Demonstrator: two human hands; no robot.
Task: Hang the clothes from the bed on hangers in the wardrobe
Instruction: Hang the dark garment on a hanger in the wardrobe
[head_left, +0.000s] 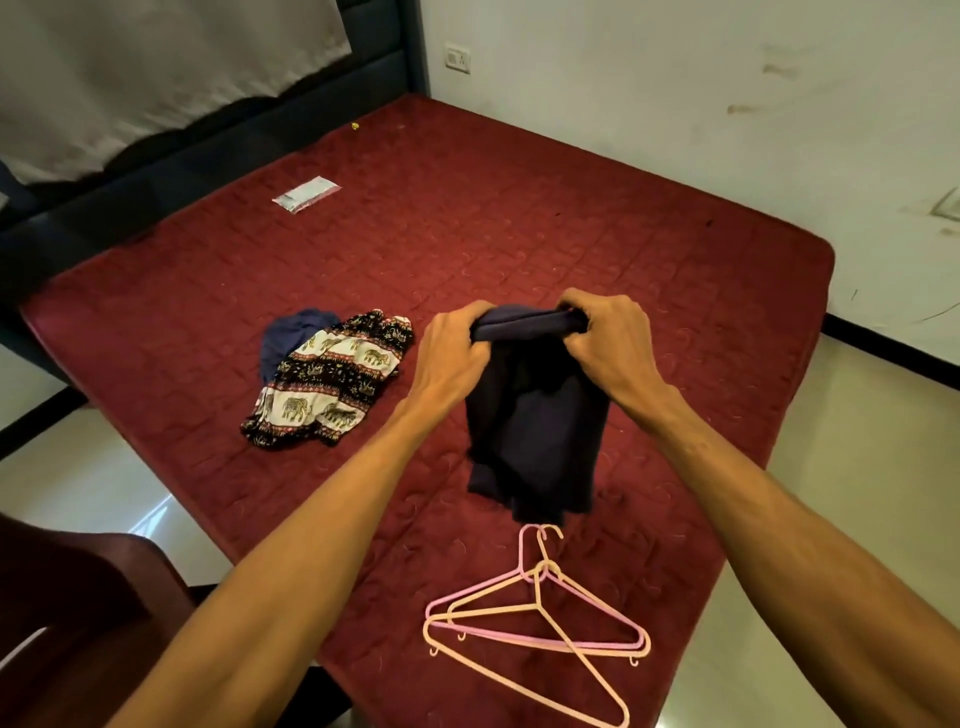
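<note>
Between both hands (530, 338), dark garment (537, 431) gripped, hanging above bed (519, 218).

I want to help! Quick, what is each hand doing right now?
Left hand: closed, gripping the top edge of the dark garment.
Right hand: closed, gripping the same edge.

Bare bed (519, 208) lies open far beyond the hangers (543, 569). Obstacles: dark garment (535, 415) hanging just beyond the hangers, patterned clothes (332, 379) beyond-left.

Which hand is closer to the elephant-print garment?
Left. The left hand grips the dark garment just right of the elephant-print garment; the right hand grips farther right.
</note>
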